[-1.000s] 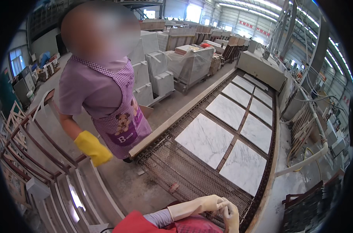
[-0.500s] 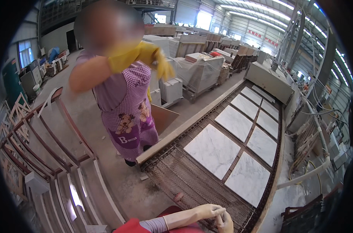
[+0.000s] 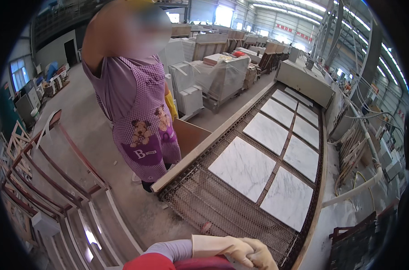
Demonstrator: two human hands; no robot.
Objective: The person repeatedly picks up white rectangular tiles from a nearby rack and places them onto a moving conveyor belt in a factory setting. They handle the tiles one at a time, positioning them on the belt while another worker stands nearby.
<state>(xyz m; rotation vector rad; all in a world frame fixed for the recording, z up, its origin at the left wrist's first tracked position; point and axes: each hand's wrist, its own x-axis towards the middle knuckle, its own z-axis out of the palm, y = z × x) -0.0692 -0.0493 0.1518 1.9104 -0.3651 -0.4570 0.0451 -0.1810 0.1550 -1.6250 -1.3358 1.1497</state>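
Note:
My left hand [image 3: 229,247] wears a cream rubber glove and reaches in from the lower edge. It rests against my right hand [image 3: 263,254], gloved alike, at the near end of a mesh conveyor belt [image 3: 186,200]. Both hands are closed together, fingers folded against each other, with no object visible between them. Beyond them, white grey-veined stone tiles lie flat on the belt in two rows. Closest are a left tile [image 3: 242,168] and a right tile [image 3: 287,198], both apart from my hands.
A co-worker in a purple checked apron [image 3: 139,108] stands left of the belt, one arm raised, a yellow glove [image 3: 171,105] hanging low. A metal rack [image 3: 74,171] stands at lower left. A boxy machine housing [image 3: 303,83] spans the belt's far end. Wrapped slab stacks [image 3: 222,76] stand behind.
The co-worker's gloved arm has risen from chest height to the head. My hands have come closer together, the right one now pressed against the left. The view has shifted slightly.

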